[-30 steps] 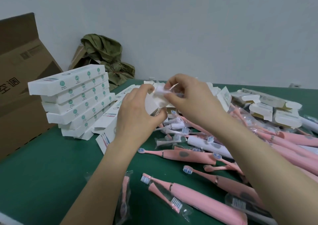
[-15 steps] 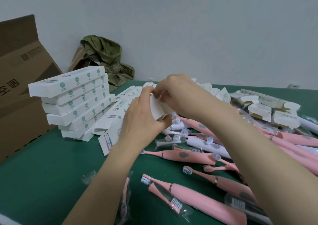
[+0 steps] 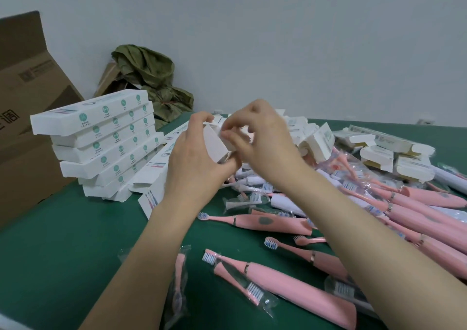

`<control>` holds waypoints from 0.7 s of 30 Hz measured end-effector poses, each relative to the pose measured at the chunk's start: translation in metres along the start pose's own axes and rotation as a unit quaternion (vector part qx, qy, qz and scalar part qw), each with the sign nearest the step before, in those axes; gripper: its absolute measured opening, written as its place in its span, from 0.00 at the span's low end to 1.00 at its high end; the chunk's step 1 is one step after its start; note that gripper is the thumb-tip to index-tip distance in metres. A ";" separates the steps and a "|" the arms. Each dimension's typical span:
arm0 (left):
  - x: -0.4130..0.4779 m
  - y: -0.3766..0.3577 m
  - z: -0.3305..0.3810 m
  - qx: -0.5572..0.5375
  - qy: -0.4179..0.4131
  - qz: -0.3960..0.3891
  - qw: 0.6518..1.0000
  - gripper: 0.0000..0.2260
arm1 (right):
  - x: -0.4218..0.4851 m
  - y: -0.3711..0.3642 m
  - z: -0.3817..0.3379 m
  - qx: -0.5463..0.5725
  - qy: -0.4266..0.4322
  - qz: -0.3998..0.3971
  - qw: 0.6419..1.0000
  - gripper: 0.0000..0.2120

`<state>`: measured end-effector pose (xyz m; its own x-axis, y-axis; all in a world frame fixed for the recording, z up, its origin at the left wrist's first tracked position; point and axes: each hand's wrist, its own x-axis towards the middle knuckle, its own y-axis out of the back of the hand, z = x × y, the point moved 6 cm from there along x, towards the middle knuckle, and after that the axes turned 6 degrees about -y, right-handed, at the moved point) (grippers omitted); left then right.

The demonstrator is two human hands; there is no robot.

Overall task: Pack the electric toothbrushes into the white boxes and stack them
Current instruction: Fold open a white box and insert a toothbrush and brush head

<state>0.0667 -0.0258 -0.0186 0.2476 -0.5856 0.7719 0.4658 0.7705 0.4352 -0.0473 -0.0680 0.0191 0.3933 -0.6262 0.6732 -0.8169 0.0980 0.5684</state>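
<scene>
Head view gives us the green tabletop (image 3: 63, 266) under both hands, with a brown carton (image 3: 25, 153) well to the left of our left hand (image 3: 194, 168). A stack (image 3: 101, 142) of white boxes sits just left of that hand. Pink toothbrushes (image 3: 290, 284) lie below and right of the hands. Our left hand grips a box (image 3: 214, 140) above the tabletop; our right hand (image 3: 262, 140) pinches its end flap.
</scene>
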 end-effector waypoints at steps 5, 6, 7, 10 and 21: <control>0.001 0.005 -0.001 -0.001 -0.002 0.017 1.000 0.25 | 0.000 0.001 0.011 0.051 -0.036 0.000 0.998 0.13; 0.002 0.008 -0.003 -0.004 0.001 0.026 1.000 0.25 | 0.001 0.005 0.025 0.082 -0.095 0.023 0.992 0.14; 0.002 0.010 -0.005 -0.006 0.006 0.033 0.999 0.25 | 0.001 0.005 0.040 0.086 -0.149 0.021 0.985 0.13; 0.003 0.014 -0.010 -0.014 0.020 0.051 0.998 0.26 | -0.007 -0.022 0.064 -0.040 -0.178 -0.143 0.973 0.11; 0.002 0.016 -0.013 -0.032 0.034 0.065 0.997 0.26 | -0.022 -0.113 0.053 -0.324 -0.009 -0.314 0.892 0.13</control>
<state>0.0856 -0.0177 -0.0159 0.3647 -0.4990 0.7861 0.4789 0.8246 0.3012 0.0141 -0.1067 -0.0848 0.6762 -0.7268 0.1206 -0.0199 0.1456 0.9891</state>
